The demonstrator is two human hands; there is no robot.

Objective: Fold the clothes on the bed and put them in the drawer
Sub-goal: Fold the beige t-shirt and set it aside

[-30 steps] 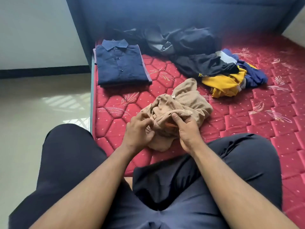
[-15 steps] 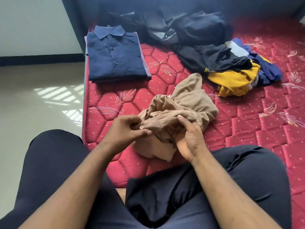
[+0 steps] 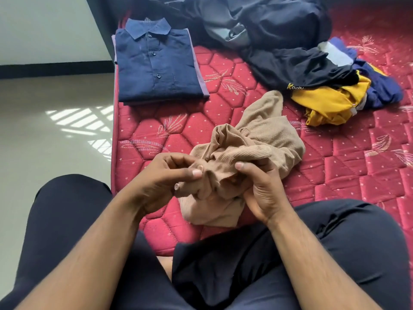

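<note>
A crumpled tan knit shirt [image 3: 261, 135] lies on the red quilted mattress [image 3: 348, 175] just in front of my knees. My left hand [image 3: 161, 177] pinches its buttoned edge near a small button. My right hand [image 3: 261, 189] grips the bunched fabric beside it, thumb on top. A folded navy polo shirt [image 3: 156, 63] lies flat at the mattress's far left corner. An unfolded heap sits at the back right: dark garments [image 3: 279, 25], a black shirt [image 3: 297, 66] with yellow lettering, a yellow piece [image 3: 330, 104] and a blue one [image 3: 384, 86]. No drawer is in view.
My legs in dark trousers [image 3: 312, 253] rest on the mattress's near edge. Pale floor [image 3: 51, 135] with a patch of sunlight lies to the left, below a white wall with a dark skirting. A dark blue headboard rises behind the clothes.
My view has tilted down and moved closer. Both hands have shifted along the tan shirt's edge and drawn nearer together, bunching the fabric between them.
</note>
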